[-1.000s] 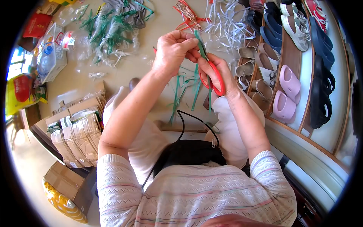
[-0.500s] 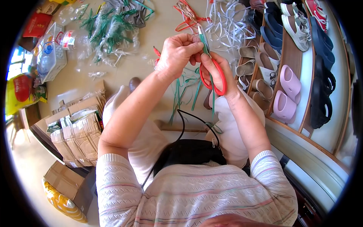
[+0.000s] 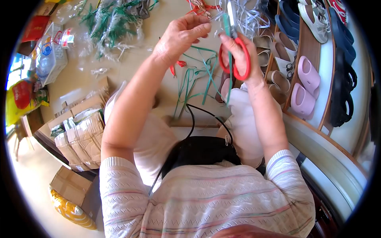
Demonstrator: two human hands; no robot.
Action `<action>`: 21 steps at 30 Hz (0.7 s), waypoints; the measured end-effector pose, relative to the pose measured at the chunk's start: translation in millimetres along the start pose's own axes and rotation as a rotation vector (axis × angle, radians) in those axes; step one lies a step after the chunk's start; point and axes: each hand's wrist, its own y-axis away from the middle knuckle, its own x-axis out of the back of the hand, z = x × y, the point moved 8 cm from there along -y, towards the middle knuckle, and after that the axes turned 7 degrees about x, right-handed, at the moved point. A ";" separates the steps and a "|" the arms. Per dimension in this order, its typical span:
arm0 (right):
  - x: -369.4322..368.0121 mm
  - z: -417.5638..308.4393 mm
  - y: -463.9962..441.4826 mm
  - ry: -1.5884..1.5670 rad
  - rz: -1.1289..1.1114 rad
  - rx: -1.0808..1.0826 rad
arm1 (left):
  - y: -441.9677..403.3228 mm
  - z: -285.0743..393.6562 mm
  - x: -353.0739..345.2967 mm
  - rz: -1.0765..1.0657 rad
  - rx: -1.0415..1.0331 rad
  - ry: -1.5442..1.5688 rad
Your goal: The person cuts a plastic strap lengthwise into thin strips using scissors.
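My right hand (image 3: 240, 51) is closed on a pair of scissors (image 3: 248, 59) with red handles, blades pointing away from me. A green plastic strap (image 3: 229, 85) runs alongside the scissors through that hand and hangs below it. To the left, my left hand (image 3: 182, 36) is raised with thumb and fingers drawn together. A thin pale strand shows near its fingertips, but what it grips is too small to make out. On the floor beneath the hands lie loose green strips (image 3: 194, 75) and small red pieces (image 3: 180, 63).
White strips (image 3: 252, 16) and a red bundle (image 3: 198, 6) lie ahead. A green and clear plastic heap (image 3: 113, 25) is farther left. The shoe rack (image 3: 307, 43) runs along the right, holding pink slippers (image 3: 303, 97). Flattened cardboard (image 3: 81, 139) stands at the left; a black bag (image 3: 202, 150) rests on my lap.
My hands have drawn apart and moved farther forward. My right hand has shifted right with the scissors and green strap; the left has moved off the strap.
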 end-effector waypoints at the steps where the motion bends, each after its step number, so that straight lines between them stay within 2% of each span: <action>1: 11.7 -3.3 -4.8 0.139 0.075 0.125 | -1.4 -5.3 3.0 0.001 0.020 -0.057; 3: 32.4 -8.9 -10.6 0.451 0.166 0.305 | -3.9 -15.9 7.7 0.000 0.061 -0.172; 5: 49.4 -7.6 -14.1 0.590 0.218 0.360 | -7.1 -33.0 10.2 -0.024 0.102 -0.398; 9: 66.9 -16.8 -9.3 0.608 0.271 0.350 | -20.0 -107.7 -0.3 -0.133 0.181 -0.758; 11: 76.1 -12.5 -7.9 0.575 0.280 0.331 | -24.2 -173.9 -7.4 -0.212 0.209 -1.047; 12: 78.4 -10.5 -6.0 0.553 0.282 0.298 | -18.7 -216.7 -7.0 -0.326 0.335 -1.203; 14: 82.2 -5.6 -1.6 0.498 0.285 0.225 | -10.4 -282.1 21.1 -0.340 0.576 -1.422; 17: 87.3 -0.5 1.9 0.539 0.277 0.161 | -31.2 -244.9 63.5 -0.040 0.617 -1.391; 20: 91.4 2.5 3.2 0.521 0.264 0.109 | -71.1 -247.4 79.5 0.114 0.502 -1.359; 21: 91.1 3.0 4.5 0.514 0.255 0.097 | -84.0 -246.6 74.2 0.140 0.399 -1.355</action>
